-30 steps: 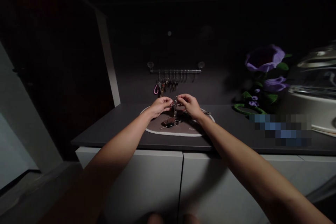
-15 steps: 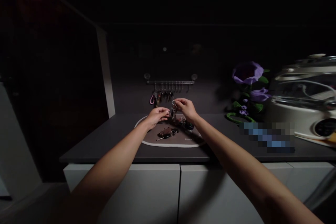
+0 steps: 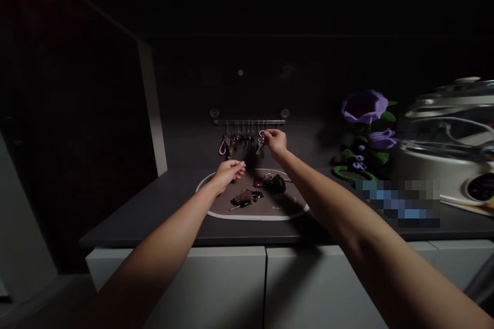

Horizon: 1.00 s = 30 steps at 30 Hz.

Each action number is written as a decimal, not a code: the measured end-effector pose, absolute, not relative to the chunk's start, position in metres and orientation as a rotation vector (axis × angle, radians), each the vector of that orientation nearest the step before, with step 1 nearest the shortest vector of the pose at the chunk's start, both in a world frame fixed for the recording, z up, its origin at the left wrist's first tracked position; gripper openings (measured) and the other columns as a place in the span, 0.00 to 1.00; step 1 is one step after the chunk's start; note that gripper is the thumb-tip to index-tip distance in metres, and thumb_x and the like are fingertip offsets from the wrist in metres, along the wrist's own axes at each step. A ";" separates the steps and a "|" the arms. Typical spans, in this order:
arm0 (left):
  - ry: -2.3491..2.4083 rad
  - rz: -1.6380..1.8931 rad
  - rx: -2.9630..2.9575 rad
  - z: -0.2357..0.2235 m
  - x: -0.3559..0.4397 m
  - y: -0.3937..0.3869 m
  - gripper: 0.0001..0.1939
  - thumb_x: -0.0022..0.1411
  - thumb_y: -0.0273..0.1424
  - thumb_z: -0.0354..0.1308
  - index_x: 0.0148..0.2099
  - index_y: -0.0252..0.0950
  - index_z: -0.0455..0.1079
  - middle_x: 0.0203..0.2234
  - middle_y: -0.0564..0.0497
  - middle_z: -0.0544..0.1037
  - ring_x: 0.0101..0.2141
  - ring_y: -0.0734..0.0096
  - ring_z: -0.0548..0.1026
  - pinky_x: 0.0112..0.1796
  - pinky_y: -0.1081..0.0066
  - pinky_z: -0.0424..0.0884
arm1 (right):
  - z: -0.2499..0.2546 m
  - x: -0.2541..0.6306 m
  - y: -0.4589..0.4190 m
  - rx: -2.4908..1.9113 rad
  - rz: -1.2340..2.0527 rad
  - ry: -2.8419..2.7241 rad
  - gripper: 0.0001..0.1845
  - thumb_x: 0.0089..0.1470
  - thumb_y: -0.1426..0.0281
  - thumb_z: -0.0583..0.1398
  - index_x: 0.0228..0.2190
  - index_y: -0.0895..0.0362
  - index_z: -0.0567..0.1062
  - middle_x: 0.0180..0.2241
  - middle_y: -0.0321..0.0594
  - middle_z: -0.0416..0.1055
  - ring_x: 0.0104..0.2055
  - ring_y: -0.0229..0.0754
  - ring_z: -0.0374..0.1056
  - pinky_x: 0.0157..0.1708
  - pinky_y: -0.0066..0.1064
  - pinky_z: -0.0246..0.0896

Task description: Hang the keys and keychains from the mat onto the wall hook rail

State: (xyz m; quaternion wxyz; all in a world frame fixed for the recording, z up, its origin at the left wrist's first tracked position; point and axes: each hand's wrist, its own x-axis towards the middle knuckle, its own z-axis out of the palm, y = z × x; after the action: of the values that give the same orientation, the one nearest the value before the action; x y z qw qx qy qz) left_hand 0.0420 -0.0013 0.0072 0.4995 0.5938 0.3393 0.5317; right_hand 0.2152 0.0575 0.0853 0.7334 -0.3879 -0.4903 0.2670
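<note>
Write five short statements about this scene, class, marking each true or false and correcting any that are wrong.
1. The right hand holds a round silver metal ring with keys. True.
2. A pink loop-shaped strap hangs below the clear horizontal rail. True.
3. The left hand grips that strap. False: in this view the strap hangs above the hand, ungripped.
4. A brown-and-dark key bunch lies on the brown, pale-rimmed mat. True.
5. In the picture, the large purple flower stands left of the mat. False: it stands to the right.
</note>
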 end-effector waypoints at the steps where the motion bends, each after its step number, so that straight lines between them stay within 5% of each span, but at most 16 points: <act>1: 0.832 1.290 1.437 0.007 0.042 -0.001 0.16 0.46 0.39 0.62 0.31 0.30 0.71 0.23 0.50 0.73 0.23 0.80 0.69 0.23 0.79 0.63 | 0.086 0.215 0.063 -0.871 0.556 -1.060 0.03 0.45 0.73 0.59 0.25 0.60 0.70 0.20 0.33 0.67 0.20 0.31 0.64 0.25 0.25 0.63; 30: 0.928 1.321 1.469 0.009 0.040 -0.003 0.11 0.48 0.35 0.61 0.28 0.31 0.69 0.22 0.51 0.71 0.22 0.81 0.67 0.22 0.79 0.61 | 0.092 0.194 0.096 -1.026 0.491 -0.840 0.04 0.46 0.76 0.56 0.28 0.60 0.70 0.19 0.36 0.68 0.20 0.34 0.65 0.24 0.27 0.64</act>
State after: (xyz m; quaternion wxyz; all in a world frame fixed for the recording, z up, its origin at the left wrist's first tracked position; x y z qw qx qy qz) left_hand 0.0398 -0.0025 0.0089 0.4612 0.5971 0.3772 0.5370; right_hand 0.1940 0.0959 0.0916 0.7604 -0.4713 -0.3860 0.2253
